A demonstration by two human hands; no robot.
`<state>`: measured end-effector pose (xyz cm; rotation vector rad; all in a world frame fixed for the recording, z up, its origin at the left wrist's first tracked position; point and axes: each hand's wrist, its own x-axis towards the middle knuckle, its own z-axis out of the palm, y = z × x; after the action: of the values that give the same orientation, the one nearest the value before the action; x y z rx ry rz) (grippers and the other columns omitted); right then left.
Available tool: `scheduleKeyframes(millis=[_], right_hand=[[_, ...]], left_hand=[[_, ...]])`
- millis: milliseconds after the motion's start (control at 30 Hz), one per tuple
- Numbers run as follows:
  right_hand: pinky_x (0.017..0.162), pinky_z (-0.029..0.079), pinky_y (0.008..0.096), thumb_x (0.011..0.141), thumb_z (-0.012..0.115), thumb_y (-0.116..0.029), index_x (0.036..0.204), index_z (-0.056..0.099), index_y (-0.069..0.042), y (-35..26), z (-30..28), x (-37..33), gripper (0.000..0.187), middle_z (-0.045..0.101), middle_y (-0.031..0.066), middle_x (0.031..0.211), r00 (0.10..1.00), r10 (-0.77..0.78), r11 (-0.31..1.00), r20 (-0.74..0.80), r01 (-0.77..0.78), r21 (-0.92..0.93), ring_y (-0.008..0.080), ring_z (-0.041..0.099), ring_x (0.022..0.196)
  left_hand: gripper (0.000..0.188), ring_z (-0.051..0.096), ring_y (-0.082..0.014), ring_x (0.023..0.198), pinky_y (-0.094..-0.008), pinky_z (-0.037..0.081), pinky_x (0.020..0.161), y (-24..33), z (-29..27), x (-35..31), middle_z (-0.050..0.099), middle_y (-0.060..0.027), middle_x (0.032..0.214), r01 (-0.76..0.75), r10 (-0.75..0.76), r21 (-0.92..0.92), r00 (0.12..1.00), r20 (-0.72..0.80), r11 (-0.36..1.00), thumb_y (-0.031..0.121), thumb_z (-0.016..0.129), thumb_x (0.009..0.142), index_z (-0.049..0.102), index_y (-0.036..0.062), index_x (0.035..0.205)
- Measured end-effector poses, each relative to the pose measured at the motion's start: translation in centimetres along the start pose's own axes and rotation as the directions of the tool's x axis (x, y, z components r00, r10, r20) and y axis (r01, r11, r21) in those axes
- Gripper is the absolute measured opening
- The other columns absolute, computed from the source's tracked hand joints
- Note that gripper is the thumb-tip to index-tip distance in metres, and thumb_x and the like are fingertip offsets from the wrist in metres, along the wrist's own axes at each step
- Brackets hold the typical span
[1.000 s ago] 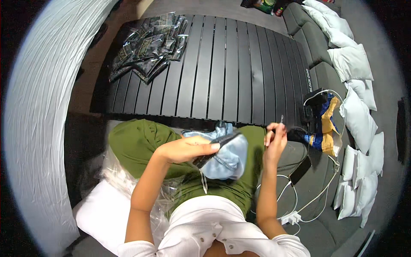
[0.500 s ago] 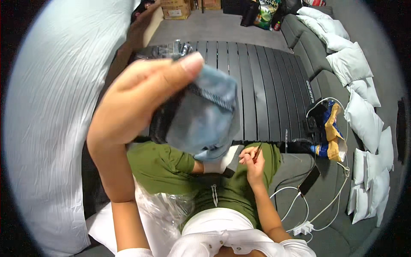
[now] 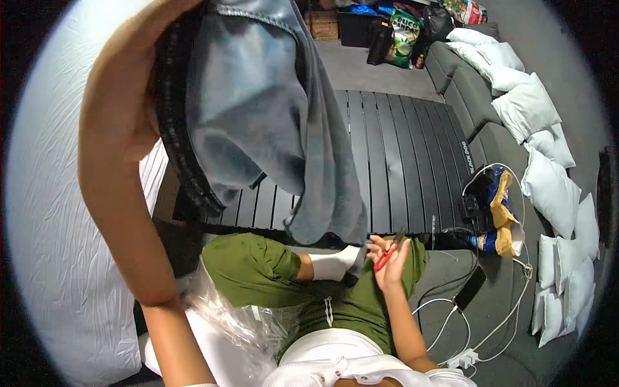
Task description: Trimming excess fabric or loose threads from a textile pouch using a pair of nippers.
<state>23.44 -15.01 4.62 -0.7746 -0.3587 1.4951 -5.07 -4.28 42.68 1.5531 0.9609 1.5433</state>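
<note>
At left | left hand (image 3: 119,84) held up grey-blue cloth (image 3: 251,109) | at near right | right hand (image 3: 391,266) held red-handled tool (image 3: 385,257)

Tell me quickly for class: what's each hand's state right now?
Left hand: holding up the blue-grey cloth, grip itself hidden.
Right hand: loosely holding the small red tool.

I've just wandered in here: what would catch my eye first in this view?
Probably the big grey-blue garment with a dark band, hanging beside the raised left arm at the upper left, in front of a black slatted table. Next, the small red-handled tool in the right hand, lower centre, and the white pillows strung along the right side.
</note>
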Motion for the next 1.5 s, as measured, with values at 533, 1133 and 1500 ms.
scheduleKeyframes(millis=[533, 1133, 1500], right_hand=[[0.083, 0.043, 0.0367, 0.08, 0.058, -0.012, 0.078, 0.043, -0.012, 2.5, 5.4, -2.2, 0.015, 0.048, -0.0002, 0.077, 0.963, 0.191, 0.943, 0.192, -0.234, 0.235, 0.0172, 0.053, 0.081], [0.06, 0.03, 0.0181, 0.074, 0.058, 0.005, 0.065, 0.031, -0.016, -12.8, 2.9, -3.2, 0.035, 0.036, -0.0065, 0.063, 0.96, -0.276, 0.911, -0.045, 0.247, -0.33, 0.0039, 0.037, 0.06], [0.061, 0.029, 0.0191, 0.075, 0.057, 0.005, 0.066, 0.033, -0.015, -15.4, -0.9, -3.2, 0.032, 0.031, -0.0063, 0.066, 0.905, -0.386, 0.866, -0.177, 0.289, -0.409, 0.0047, 0.034, 0.062]], left_hand=[[0.034, 0.057, -0.0161, 0.094, -0.0284, 0.044, 0.084, 1.2, -1.2, -1.5, 0.059, -0.0084, 0.103, 0.065, -0.056, 0.045, 0.983, -0.175, 0.997, 0.025, 0.045, 0.089, 0.053, 0.0043, 0.115], [0.03, 0.058, -0.0195, 0.085, -0.0311, 0.044, 0.079, -15.3, -14.9, -19.4, 0.061, -0.0097, 0.091, 0.525, -0.582, -0.292, 0.797, -0.162, 0.8, 0.025, 0.048, 0.086, 0.058, -0.0013, 0.096], [0.055, 0.046, -0.0195, 0.109, -0.0312, 0.034, 0.093, -16.2, -11.8, -27.5, 0.048, -0.0111, 0.119, 0.593, -0.632, -0.314, 0.774, -0.033, 0.742, 0.022, 0.057, 0.08, 0.037, -0.0061, 0.123]])
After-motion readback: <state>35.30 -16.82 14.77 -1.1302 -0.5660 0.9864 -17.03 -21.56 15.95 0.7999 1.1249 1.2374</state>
